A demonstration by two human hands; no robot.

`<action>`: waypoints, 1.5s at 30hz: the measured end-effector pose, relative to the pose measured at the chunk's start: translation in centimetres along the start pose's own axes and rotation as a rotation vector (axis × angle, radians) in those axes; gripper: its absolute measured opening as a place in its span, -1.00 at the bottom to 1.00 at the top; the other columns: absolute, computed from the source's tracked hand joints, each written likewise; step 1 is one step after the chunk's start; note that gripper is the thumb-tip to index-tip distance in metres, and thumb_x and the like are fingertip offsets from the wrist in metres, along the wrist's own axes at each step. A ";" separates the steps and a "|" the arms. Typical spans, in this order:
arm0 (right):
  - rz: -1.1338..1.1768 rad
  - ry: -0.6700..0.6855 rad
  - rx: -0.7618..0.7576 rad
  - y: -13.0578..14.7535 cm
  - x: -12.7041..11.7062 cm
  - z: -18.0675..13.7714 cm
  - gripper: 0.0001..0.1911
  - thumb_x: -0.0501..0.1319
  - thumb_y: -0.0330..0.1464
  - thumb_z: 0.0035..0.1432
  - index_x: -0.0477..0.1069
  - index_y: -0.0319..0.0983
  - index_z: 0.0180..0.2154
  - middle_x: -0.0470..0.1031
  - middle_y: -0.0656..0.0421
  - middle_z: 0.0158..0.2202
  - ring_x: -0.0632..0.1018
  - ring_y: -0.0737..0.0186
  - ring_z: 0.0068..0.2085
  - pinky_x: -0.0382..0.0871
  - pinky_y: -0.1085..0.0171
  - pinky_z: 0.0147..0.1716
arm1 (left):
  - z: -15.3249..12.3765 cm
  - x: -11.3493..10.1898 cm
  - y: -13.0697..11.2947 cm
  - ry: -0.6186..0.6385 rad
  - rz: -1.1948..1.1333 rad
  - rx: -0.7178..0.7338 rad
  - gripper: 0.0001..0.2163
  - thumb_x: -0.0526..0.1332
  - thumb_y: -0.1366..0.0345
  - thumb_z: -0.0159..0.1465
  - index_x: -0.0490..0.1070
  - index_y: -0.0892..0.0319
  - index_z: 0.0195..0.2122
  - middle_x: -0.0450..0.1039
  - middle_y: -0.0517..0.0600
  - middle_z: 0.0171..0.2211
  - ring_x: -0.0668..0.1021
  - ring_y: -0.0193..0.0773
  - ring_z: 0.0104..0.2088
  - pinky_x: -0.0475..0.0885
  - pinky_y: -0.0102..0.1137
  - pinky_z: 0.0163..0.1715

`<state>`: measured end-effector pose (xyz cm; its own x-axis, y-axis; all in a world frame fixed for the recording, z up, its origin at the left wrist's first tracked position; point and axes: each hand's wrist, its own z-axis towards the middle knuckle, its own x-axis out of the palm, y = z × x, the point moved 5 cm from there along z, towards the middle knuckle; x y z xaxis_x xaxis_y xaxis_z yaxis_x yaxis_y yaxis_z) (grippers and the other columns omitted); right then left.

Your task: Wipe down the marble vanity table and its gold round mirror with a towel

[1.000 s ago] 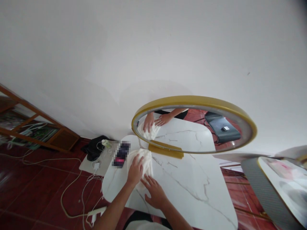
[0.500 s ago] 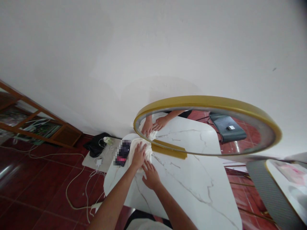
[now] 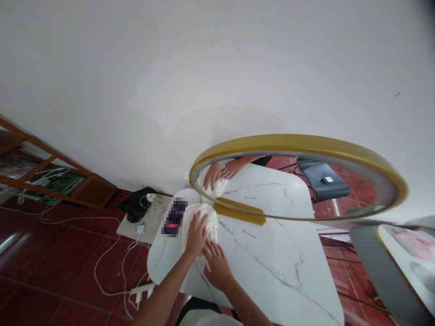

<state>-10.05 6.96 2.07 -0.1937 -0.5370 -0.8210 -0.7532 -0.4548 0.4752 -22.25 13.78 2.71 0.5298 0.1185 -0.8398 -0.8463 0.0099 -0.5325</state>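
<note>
A crumpled white cloth point(image 3: 208, 217) lies on the white, grey-veined tabletop point(image 3: 265, 262). My left hand point(image 3: 196, 235) rests flat on top of the cloth, its fingers stretched out and slightly spread. Beside it, my right hand point(image 3: 217, 267) has its fingers extended, the fingertips touching the cloth's near right edge. To the left of the cloth is a dark phone-like object point(image 3: 175, 217), blurred by pixels. Just beyond the hands stands an oval-looking mirror with a gold frame point(image 3: 292, 141) on a gold base point(image 3: 239, 213); it reflects both hands and the cloth.
Against the wall on the left is a low surface point(image 3: 149, 231) with a black bag point(image 3: 136, 206), a small bottle point(image 3: 152, 198) and white cables. A power strip point(image 3: 142, 289) hangs near the table's left edge. A wooden shelf point(image 3: 50, 167) stands far left, a ribbed grey cabinet point(image 3: 384, 267) right.
The cloth has spread into a rounder heap under my left hand. My right hand has shifted slightly right and toward me.
</note>
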 end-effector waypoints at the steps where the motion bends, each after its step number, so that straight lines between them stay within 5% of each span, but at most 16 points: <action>1: 0.007 0.007 0.001 0.1 0.4 -0.5 -0.26 0.08 -0.29 0.07 -0.13 -0.03 0.27 -0.33 0.27 0.34 -0.13 0.12 0.31 -0.27 0.07 0.25 | -0.6 0.1 -0.1 -0.002 0.000 0.009 -0.52 -0.08 0.39 0.30 0.00 -0.01 0.25 -0.24 -0.11 0.33 -0.14 -0.13 0.31 -0.01 -0.09 0.24; 6: 0.012 -0.006 0.006 0.3 1.1 -1.0 -0.23 0.09 -0.32 0.06 -0.15 -0.10 0.28 -0.38 0.24 0.34 -0.19 0.11 0.31 -0.25 0.08 0.25 | -1.0 0.4 -0.1 -0.018 0.008 0.043 -0.48 -0.05 0.43 0.27 -0.02 -0.03 0.25 -0.22 -0.10 0.33 -0.11 -0.10 0.31 0.05 -0.07 0.23; 18: -0.037 -0.039 0.020 0.1 -2.9 4.6 -0.20 0.12 -0.25 0.05 -0.14 -0.21 0.28 -0.34 0.10 0.34 -0.20 0.09 0.31 -0.26 0.13 0.25 | 5.5 -0.2 0.8 -0.042 0.023 0.038 -0.48 -0.01 0.43 0.25 0.03 0.01 0.24 -0.13 -0.06 0.31 -0.05 -0.07 0.30 0.07 -0.07 0.21; 24: -0.040 -0.048 0.104 0.1 -2.3 4.8 -0.22 0.09 -0.22 0.06 -0.13 -0.21 0.28 -0.34 0.08 0.34 -0.18 -0.01 0.31 -0.23 -0.03 0.22 | 5.7 0.1 0.9 -0.070 0.025 0.011 -0.48 -0.01 0.42 0.25 0.03 0.01 0.25 -0.10 -0.03 0.31 -0.01 -0.05 0.29 0.13 -0.07 0.19; 33: -0.039 0.000 0.048 -0.8 -0.8 -1.5 -0.25 0.03 -0.30 0.09 -0.22 0.06 0.27 -0.33 0.33 0.33 -0.13 0.14 0.31 -0.30 -0.03 0.23 | -1.4 -0.7 -0.6 -0.112 0.070 -0.005 -0.56 -0.03 0.33 0.31 0.08 0.02 0.22 0.02 0.01 0.27 0.10 -0.12 0.25 0.18 -0.15 0.15; 40: -0.009 0.032 0.041 -3.5 -1.0 -8.3 -0.40 0.02 -0.32 0.11 0.04 0.16 0.19 -0.09 0.40 0.30 -0.01 0.19 0.29 -0.29 -0.04 0.23 | -8.8 -1.4 -2.2 0.008 0.138 0.139 -0.55 -0.05 0.31 0.32 0.01 0.06 0.25 0.20 0.10 0.15 0.26 -0.13 0.15 0.27 -0.20 0.05; 45: -0.036 -0.057 0.094 -5.0 -2.6 -10.0 -0.60 0.00 -0.25 0.18 0.25 0.09 0.06 0.07 0.36 0.26 0.05 0.16 0.27 -0.30 -0.03 0.23 | -12.4 -1.4 -2.0 0.049 0.196 0.220 -0.62 -0.01 0.31 0.30 0.20 0.12 0.15 0.38 0.08 -0.10 0.42 -0.17 -0.08 0.34 -0.20 -0.04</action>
<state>0.46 3.50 5.00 -0.1990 -0.4794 -0.8547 -0.8156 -0.4025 0.4156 -20.59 1.27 3.61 0.3527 0.0918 -0.9312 -0.9215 0.2071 -0.3286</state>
